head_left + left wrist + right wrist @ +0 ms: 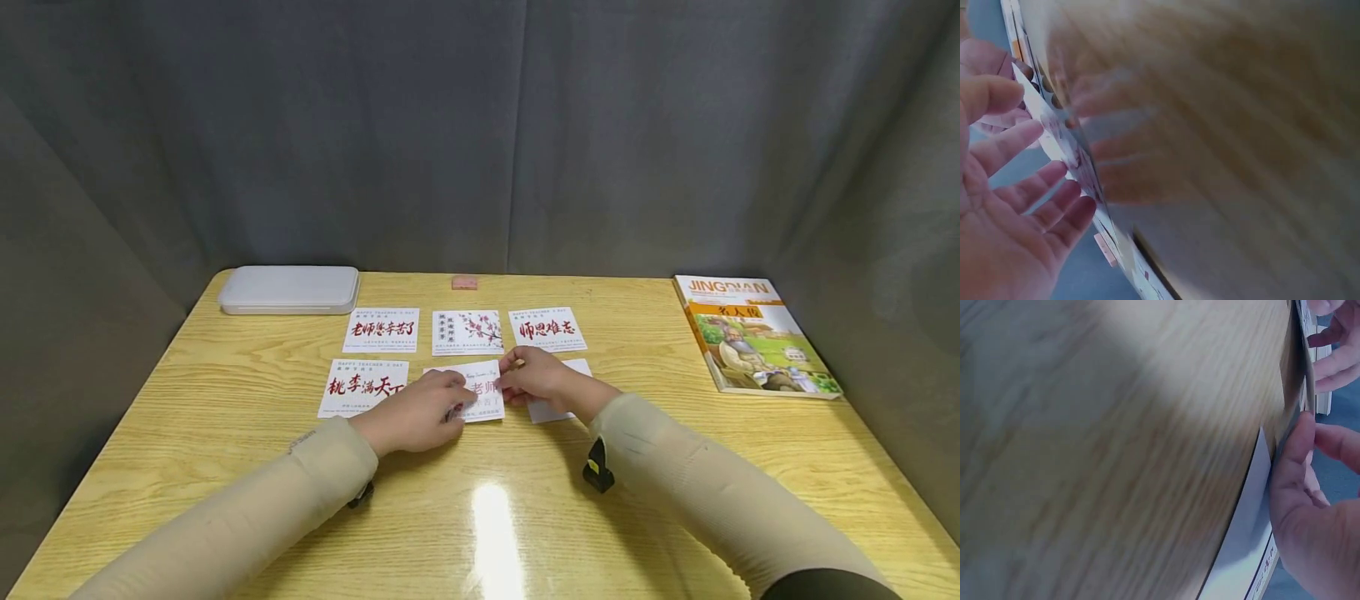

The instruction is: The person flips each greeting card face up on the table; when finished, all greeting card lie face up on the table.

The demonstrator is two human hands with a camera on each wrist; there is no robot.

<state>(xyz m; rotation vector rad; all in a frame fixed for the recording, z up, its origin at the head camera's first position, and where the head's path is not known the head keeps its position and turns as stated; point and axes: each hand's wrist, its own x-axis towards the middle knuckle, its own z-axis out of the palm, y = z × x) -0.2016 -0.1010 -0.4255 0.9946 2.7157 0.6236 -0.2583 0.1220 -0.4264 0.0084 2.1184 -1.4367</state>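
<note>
A white greeting card point(486, 405) with pink lettering is held between both hands in the middle of the front row, its edge lifted off the table in the right wrist view. My right hand point(543, 379) pinches its right edge between thumb and finger. Over the card's left part lies my left hand point(423, 411); in the left wrist view its spread fingers touch the card point(1054, 128) with their tips. Another white card point(546, 412) lies partly hidden under my right wrist. To the left is a card point(363, 388) with red characters, its right corner covered by my left hand.
Behind lie a red-lettered card point(381, 330), a blossom card point(467, 332) and another red-lettered card point(547, 329). A white pencil case point(288, 290) and a small pink block point(464, 283) sit at the table's back edge. On the right lies a book point(757, 333).
</note>
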